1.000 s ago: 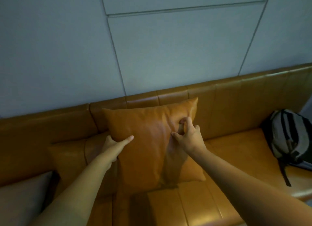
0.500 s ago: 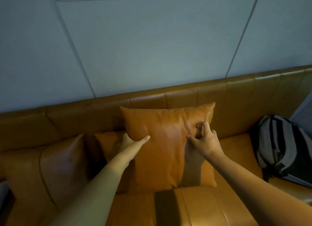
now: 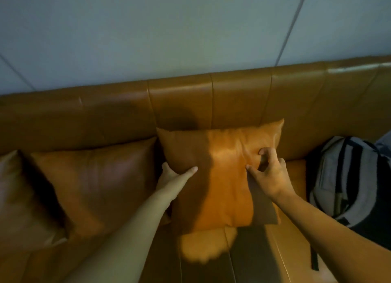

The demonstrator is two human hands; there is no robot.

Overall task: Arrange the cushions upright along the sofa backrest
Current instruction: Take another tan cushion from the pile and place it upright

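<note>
An orange leather cushion [image 3: 222, 177] stands upright against the brown sofa backrest [image 3: 179, 100]. My left hand [image 3: 175, 174] grips its left edge, thumb on the front and fingers behind. My right hand [image 3: 268, 172] pinches a fold of leather on its right front. A darker brown cushion [image 3: 99, 183] leans on the backrest to its left, and another cushion [image 3: 17, 194] shows at the far left edge.
A grey and black striped backpack [image 3: 351, 181] sits on the sofa seat to the right of the cushion. A pale panelled wall [image 3: 169, 28] rises behind the sofa. The seat [image 3: 211, 257] stretches in front of the cushion.
The view has swung right and closer. Both hands keep hold of the orange cushion, which now stands to the right of the darker cushion instead of overlapping it.
</note>
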